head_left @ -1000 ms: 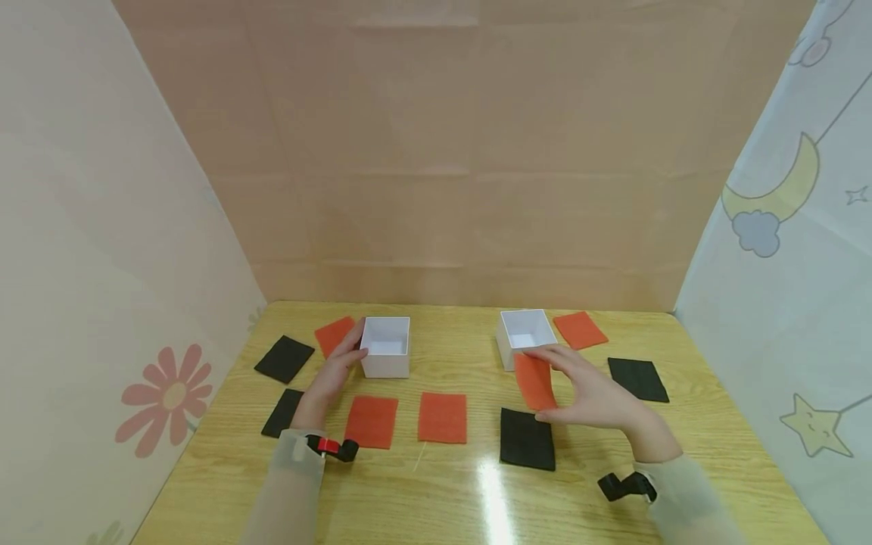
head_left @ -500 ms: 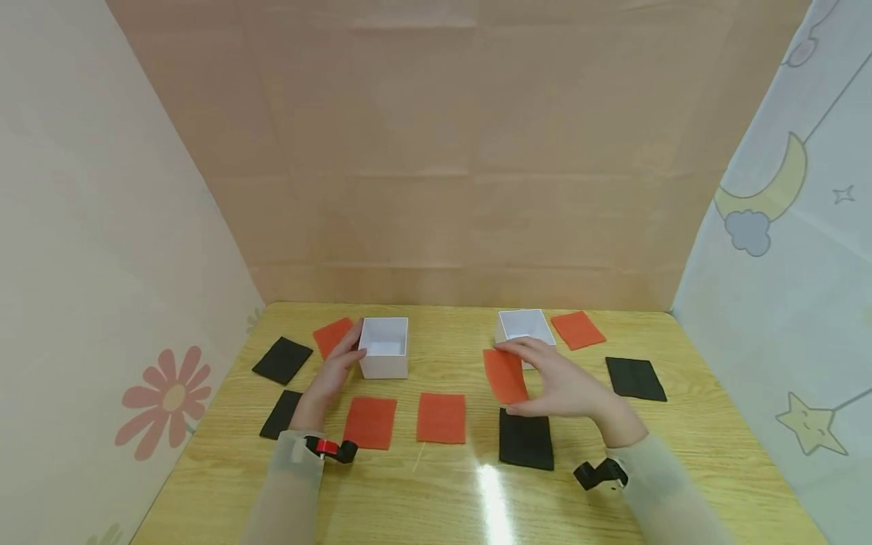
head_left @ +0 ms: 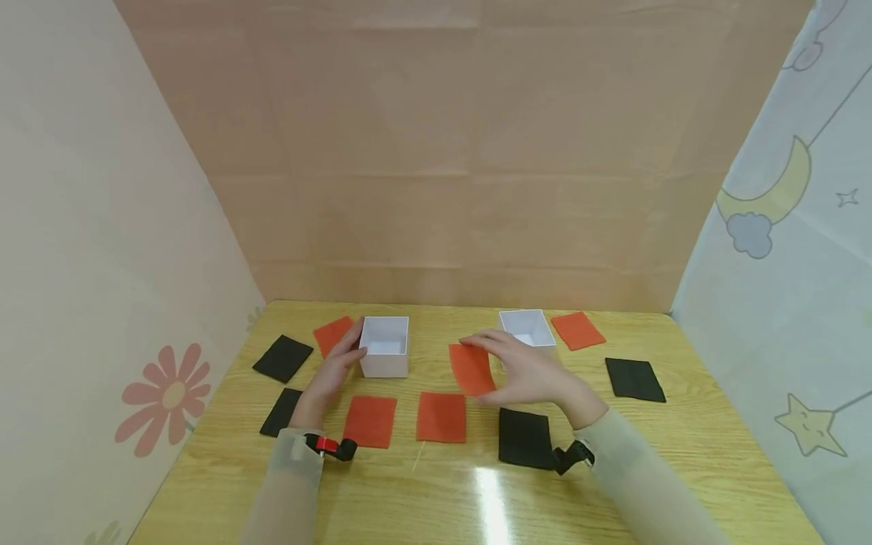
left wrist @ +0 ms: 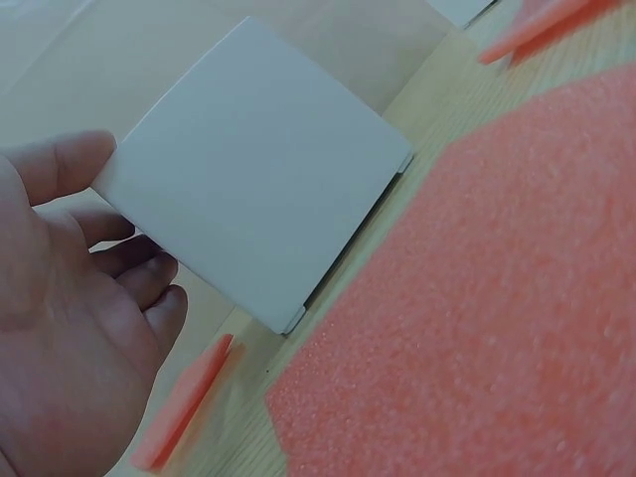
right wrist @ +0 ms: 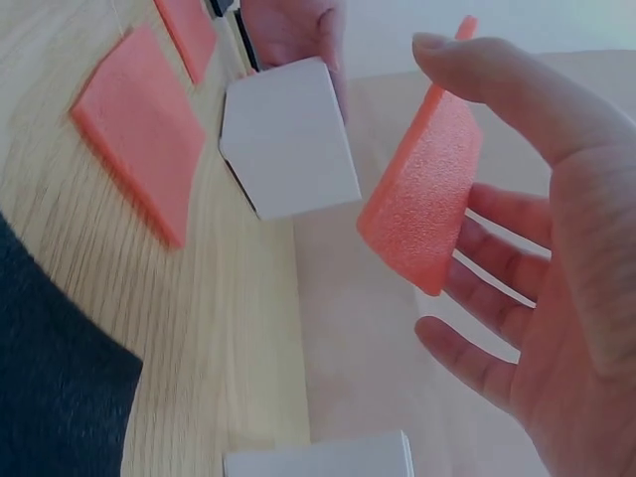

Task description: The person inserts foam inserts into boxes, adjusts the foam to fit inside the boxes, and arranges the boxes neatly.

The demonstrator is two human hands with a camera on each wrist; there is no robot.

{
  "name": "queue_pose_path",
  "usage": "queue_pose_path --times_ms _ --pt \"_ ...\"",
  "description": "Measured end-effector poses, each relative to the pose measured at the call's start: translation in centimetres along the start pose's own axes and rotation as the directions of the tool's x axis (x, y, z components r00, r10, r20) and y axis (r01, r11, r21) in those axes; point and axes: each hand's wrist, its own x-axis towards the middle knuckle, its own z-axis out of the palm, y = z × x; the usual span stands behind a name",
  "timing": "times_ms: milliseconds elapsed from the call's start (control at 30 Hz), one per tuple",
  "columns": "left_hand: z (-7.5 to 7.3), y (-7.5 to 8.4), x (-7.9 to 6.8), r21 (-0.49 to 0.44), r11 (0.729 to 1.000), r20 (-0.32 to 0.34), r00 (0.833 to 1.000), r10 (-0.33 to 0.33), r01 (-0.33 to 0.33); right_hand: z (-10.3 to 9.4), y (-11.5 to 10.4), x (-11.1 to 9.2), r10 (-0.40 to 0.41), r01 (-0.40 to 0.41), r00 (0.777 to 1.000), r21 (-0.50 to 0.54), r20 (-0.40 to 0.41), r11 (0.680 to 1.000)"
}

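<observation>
My left hand grips the left side of a small open-topped white box, thumb at its near corner and fingers along the side wall. In the left wrist view the box's plain wall is beside the fingers. With thumb and fingertips, my right hand pinches a square orange-red foam sheet by opposite edges, slightly bowed and raised above the table. This foam sheet stands on edge between thumb and fingers in the right wrist view. Behind the right hand, a second white box is partly hidden.
Orange-red foam squares lie before the boxes and behind them. Several black squares lie on the wooden table, one black square just below my right hand and another black square at the right. Patterned walls close both sides.
My right hand has carried the orange-red foam sheet leftward, from in front of the right box toward the left box. The left hand stays at its box.
</observation>
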Motion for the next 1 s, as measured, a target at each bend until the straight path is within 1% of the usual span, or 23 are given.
queue_pose_path --times_ms 100,167,333,500,667,767,867,1000 --pt "0.0 -0.1 0.0 0.000 1.000 -0.002 1.000 -0.001 0.001 0.3 -0.3 1.0 0.005 -0.006 1.000 0.017 0.015 1.000" --pt "0.0 0.0 -0.1 -0.010 1.000 0.003 1.000 0.012 -0.012 0.5 -0.5 1.7 0.006 -0.006 1.000 0.019 0.021 1.000" --pt "0.3 0.1 0.1 -0.050 0.998 0.022 0.999 0.041 -0.040 1.0 -0.8 3.0 -0.002 0.002 1.000 -0.011 0.013 1.000" --pt "0.5 0.1 0.3 -0.062 0.997 0.041 0.998 0.051 -0.049 1.5 -0.7 4.0 -0.005 0.005 1.000 -0.032 0.004 0.999" --pt "0.8 0.1 0.5 -0.065 0.997 0.041 0.998 0.050 -0.047 2.0 -0.7 4.8 0.019 -0.020 1.000 -0.043 -0.007 0.999" --pt "0.7 0.0 0.6 -0.069 0.996 0.051 0.997 0.064 -0.061 2.2 -0.6 5.5 0.038 -0.038 0.999 -0.053 -0.008 0.998" --pt "0.6 0.0 0.6 -0.068 0.995 0.066 0.995 0.081 -0.077 2.4 -0.7 6.2 0.051 -0.052 0.999 -0.066 -0.004 0.997" --pt "0.5 -0.2 0.7 -0.066 0.995 0.069 0.994 0.082 -0.077 2.6 -1.0 7.5 0.063 -0.062 0.998 -0.086 0.003 0.994"
